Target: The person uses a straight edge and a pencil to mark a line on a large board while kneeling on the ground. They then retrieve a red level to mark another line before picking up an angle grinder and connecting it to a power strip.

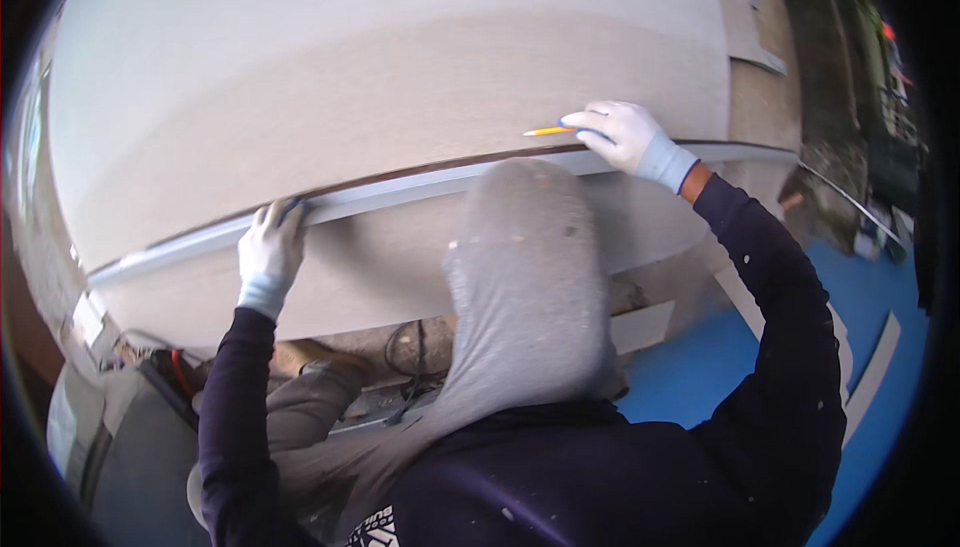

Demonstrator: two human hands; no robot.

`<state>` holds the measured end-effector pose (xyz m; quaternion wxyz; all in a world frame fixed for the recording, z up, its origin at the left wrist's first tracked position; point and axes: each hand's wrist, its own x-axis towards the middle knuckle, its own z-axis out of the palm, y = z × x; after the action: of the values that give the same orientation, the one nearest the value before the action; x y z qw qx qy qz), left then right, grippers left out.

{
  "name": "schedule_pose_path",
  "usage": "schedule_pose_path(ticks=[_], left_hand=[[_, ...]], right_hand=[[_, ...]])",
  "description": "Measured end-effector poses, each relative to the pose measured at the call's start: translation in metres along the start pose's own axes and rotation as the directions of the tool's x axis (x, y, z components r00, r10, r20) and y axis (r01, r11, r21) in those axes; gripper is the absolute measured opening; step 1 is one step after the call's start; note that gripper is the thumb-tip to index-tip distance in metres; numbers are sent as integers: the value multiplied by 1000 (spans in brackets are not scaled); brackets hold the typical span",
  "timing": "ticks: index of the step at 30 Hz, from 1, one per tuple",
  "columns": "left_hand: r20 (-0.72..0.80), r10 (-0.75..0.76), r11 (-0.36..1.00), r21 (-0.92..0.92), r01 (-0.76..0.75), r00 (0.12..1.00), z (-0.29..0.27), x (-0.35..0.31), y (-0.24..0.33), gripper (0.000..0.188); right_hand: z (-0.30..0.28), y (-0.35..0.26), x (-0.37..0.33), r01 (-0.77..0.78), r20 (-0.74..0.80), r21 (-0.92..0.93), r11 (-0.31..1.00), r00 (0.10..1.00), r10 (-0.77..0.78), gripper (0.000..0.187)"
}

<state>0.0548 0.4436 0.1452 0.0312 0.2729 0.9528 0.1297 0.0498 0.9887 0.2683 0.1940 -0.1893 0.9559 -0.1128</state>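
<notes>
The hands are well apart. The left hand (pixel 272 252) lies on the bar (pixel 400 189); whether its fingers close around it I cannot tell. The right hand (pixel 622 139) pinches the pencil (pixel 546 131), its tip pointing left over the board (pixel 400 77), just beyond the bar. The bar crosses the board from left to right. A grey-clad knee (pixel 530 277) stands between the hands; blue sheeting (pixel 680 367) lies near right.

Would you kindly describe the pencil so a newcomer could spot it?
Across the large pale board runs a long grey bar. Toward its right end, the white-gloved right hand grips the pencil, pointing left. Unlike that hand and bar, it is bright yellow.
</notes>
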Motion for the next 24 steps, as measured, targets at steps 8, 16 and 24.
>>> schedule_pose_path(ticks=[8, 16, 24], left_hand=[[1, -21, 999, -30, 21, 1000, -1, -9, -10, 29], [15, -54, 998, -30, 54, 998, 11, -4, -10, 28], [20, -34, 999, -21, 35, 999, 10, -2, -12, 29]], right_hand=[[82, -135, 160, 553, -191, 3, 833, 819, -542, 27], [99, -173, 214, 642, -79, -91, 761, 757, -649, 25], [63, -167, 211, 617, 243, -119, 778, 777, -580, 25]])
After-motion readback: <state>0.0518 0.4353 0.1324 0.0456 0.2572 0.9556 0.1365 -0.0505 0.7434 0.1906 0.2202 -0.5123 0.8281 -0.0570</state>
